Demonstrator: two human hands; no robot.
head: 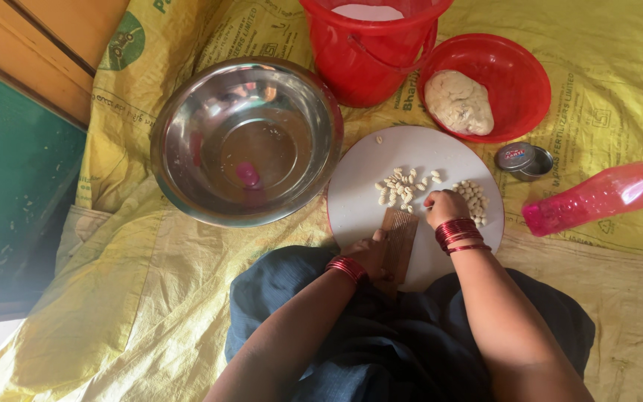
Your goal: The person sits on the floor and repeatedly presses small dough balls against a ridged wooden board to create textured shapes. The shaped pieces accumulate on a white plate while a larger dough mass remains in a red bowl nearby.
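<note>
Wooden ridged comb (398,242) gripped by left hand (368,255), right hand (445,206) pinched on dough pieces (472,198) on white board (359,201); shaping step, next piece likely needs pressing along ridges.

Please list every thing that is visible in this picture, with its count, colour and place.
steel bowl: one, silver, left of the round board, nothing in it
round board: one, white, centre, in front of the person
dough pieces: many, pale, small, in two groups on the board
ridged wooden tool: one, brown, on the near edge of the board
bucket: one, red, top centre
red bowl: one, red, right of the bucket
dough lump: one, beige, inside the red bowl
small tin: one, metal, right of the board
bottle: one, pink, lying at right
sack sheet: yellow, printed, under everything
bangles: several, red, on both wrists
left hand: holds the wooden tool
right hand: on the dough pieces
</note>
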